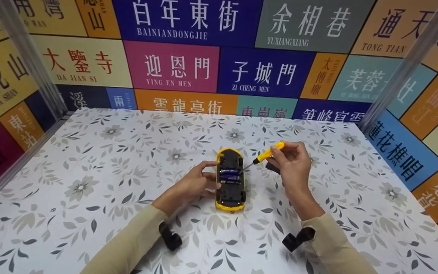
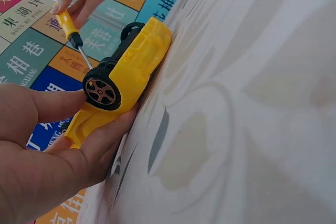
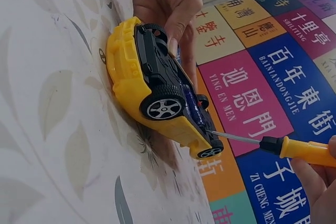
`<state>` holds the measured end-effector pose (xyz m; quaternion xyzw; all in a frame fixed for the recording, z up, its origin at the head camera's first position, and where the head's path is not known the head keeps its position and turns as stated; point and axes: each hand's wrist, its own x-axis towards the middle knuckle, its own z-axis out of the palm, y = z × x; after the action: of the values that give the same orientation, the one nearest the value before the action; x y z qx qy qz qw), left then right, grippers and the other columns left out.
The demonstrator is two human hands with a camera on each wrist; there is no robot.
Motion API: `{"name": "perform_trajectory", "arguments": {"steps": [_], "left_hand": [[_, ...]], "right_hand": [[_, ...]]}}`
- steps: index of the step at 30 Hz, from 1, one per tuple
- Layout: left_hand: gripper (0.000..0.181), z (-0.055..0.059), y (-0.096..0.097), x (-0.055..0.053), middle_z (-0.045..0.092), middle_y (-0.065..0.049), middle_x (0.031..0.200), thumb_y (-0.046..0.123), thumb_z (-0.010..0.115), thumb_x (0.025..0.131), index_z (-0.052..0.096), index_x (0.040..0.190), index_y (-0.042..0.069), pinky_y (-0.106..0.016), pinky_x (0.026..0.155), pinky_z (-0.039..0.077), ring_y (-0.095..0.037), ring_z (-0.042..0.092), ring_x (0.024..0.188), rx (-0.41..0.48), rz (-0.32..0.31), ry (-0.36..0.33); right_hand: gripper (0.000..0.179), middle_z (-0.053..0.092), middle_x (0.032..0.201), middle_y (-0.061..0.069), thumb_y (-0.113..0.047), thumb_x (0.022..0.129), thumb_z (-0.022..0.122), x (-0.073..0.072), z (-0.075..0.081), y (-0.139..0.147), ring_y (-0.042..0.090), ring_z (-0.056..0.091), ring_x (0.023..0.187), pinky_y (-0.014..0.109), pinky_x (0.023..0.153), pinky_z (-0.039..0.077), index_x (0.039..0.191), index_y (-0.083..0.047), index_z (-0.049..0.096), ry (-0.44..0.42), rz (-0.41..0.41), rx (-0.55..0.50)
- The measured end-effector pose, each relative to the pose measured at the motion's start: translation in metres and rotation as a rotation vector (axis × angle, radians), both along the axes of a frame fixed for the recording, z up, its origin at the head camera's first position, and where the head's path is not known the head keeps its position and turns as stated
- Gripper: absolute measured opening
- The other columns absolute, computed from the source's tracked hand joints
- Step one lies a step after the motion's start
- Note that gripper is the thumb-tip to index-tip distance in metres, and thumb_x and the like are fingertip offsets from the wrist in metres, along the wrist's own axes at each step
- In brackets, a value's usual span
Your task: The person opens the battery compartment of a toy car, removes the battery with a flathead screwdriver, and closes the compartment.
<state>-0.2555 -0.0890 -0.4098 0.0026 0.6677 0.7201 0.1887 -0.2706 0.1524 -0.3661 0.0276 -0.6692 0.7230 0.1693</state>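
Screwdriver point(image 1: 268, 153) pinched in the right hand point(image 1: 296, 163), slanting down and left to the batteries' point(image 1: 229, 177) right end, right inside the upturned yellow car point(image 1: 231, 194), lying lengthwise front to back on the worktop point(image 1: 127, 163), gripped from the left by the nearer left hand point(image 1: 193, 183).

Glossy plastic car point(image 2: 126, 74), seemingly metal screwdriver shaft point(image 3: 235, 136)

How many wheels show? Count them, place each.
4, on the upturned toy car (sides by head view): near-left wheel, near-right wheel, far-left wheel, far-right wheel. None looks hidden.
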Motion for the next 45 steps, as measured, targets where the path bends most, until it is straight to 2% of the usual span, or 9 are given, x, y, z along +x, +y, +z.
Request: {"name": "perform_trajectory", "arguments": {"steps": [7, 13, 20, 22, 26, 29, 32, 39, 45], "left_hand": [[0.071, -0.001, -0.003, 0.000, 0.060, -0.024, 0.133, -0.013, 0.060, 0.087, 0.037, 0.149, 0.013, -0.047, 0.092, 0.060, -0.025, 0.065, 0.102, -0.016, -0.005, 0.017], [0.072, 0.000, -0.004, 0.000, 0.061, -0.024, 0.131, -0.013, 0.061, 0.086, 0.038, 0.148, 0.014, -0.047, 0.091, 0.060, -0.025, 0.066, 0.101, -0.014, 0.002, 0.017], [0.071, 0.002, -0.004, -0.001, 0.062, -0.025, 0.130, -0.014, 0.060, 0.086, 0.039, 0.148, 0.014, -0.048, 0.091, 0.060, -0.027, 0.066, 0.103, 0.002, 0.015, 0.012], [0.071, 0.002, -0.003, -0.001, 0.062, -0.025, 0.130, -0.014, 0.060, 0.086, 0.039, 0.148, 0.014, -0.048, 0.091, 0.060, -0.027, 0.065, 0.103, 0.005, 0.014, 0.014], [0.071, 0.001, -0.003, -0.002, 0.062, -0.025, 0.129, -0.014, 0.060, 0.086, 0.040, 0.147, 0.014, -0.048, 0.090, 0.060, -0.027, 0.065, 0.103, 0.003, 0.012, 0.021], [0.069, 0.001, -0.003, -0.003, 0.062, -0.024, 0.130, -0.014, 0.060, 0.086, 0.041, 0.147, 0.014, -0.047, 0.089, 0.061, -0.026, 0.065, 0.102, 0.001, 0.013, 0.024], [0.069, 0.000, -0.003, -0.002, 0.062, -0.025, 0.130, -0.013, 0.061, 0.086, 0.041, 0.147, 0.014, -0.047, 0.089, 0.061, -0.026, 0.066, 0.101, 0.000, 0.020, 0.027], [0.069, -0.003, -0.002, 0.000, 0.061, -0.025, 0.132, -0.012, 0.061, 0.087, 0.039, 0.147, 0.013, -0.048, 0.088, 0.061, -0.026, 0.066, 0.102, -0.004, -0.003, 0.032], [0.068, -0.003, -0.001, -0.001, 0.061, -0.026, 0.131, -0.014, 0.060, 0.086, 0.040, 0.146, 0.012, -0.048, 0.087, 0.062, -0.028, 0.067, 0.102, -0.003, 0.008, 0.026]], "right_hand": [[0.026, 0.060, 0.105, 0.006, 0.000, 0.093, 0.066, 0.000, -0.004, -0.006, 0.013, 0.069, 0.097, 0.032, 0.086, 0.062, 0.116, 0.000, 0.052, 0.041, 0.037, 0.031], [0.025, 0.061, 0.107, 0.008, -0.001, 0.094, 0.066, 0.001, -0.004, -0.012, 0.011, 0.069, 0.097, 0.031, 0.085, 0.062, 0.115, 0.000, 0.053, 0.065, 0.037, 0.082], [0.021, 0.063, 0.104, 0.010, -0.003, 0.093, 0.068, 0.008, -0.001, -0.020, 0.013, 0.065, 0.086, 0.023, 0.084, 0.061, 0.107, 0.001, 0.053, 0.148, 0.104, 0.205], [0.021, 0.065, 0.104, 0.011, -0.007, 0.093, 0.069, 0.011, -0.002, -0.021, 0.012, 0.060, 0.080, 0.015, 0.080, 0.057, 0.106, 0.000, 0.053, 0.178, 0.099, 0.270], [0.022, 0.066, 0.104, 0.013, -0.009, 0.093, 0.070, 0.012, -0.004, -0.023, 0.009, 0.059, 0.080, 0.012, 0.074, 0.052, 0.104, 0.000, 0.053, 0.211, 0.083, 0.338], [0.022, 0.065, 0.104, 0.013, -0.006, 0.093, 0.069, 0.010, -0.005, -0.023, 0.010, 0.065, 0.089, 0.016, 0.080, 0.058, 0.106, 0.001, 0.052, 0.182, 0.097, 0.276], [0.022, 0.064, 0.103, 0.011, -0.004, 0.094, 0.067, 0.007, -0.005, -0.021, 0.012, 0.067, 0.090, 0.021, 0.082, 0.061, 0.109, 0.000, 0.052, 0.109, 0.102, 0.182], [0.021, 0.058, 0.108, 0.007, 0.001, 0.095, 0.062, 0.001, -0.008, -0.008, 0.010, 0.067, 0.095, 0.026, 0.082, 0.062, 0.110, -0.002, 0.048, -0.070, 0.067, -0.025], [0.015, 0.051, 0.111, 0.006, -0.002, 0.100, 0.055, -0.012, -0.017, 0.009, 0.009, 0.069, 0.091, 0.027, 0.085, 0.061, 0.108, -0.006, 0.044, -0.206, 0.039, -0.222]]}}
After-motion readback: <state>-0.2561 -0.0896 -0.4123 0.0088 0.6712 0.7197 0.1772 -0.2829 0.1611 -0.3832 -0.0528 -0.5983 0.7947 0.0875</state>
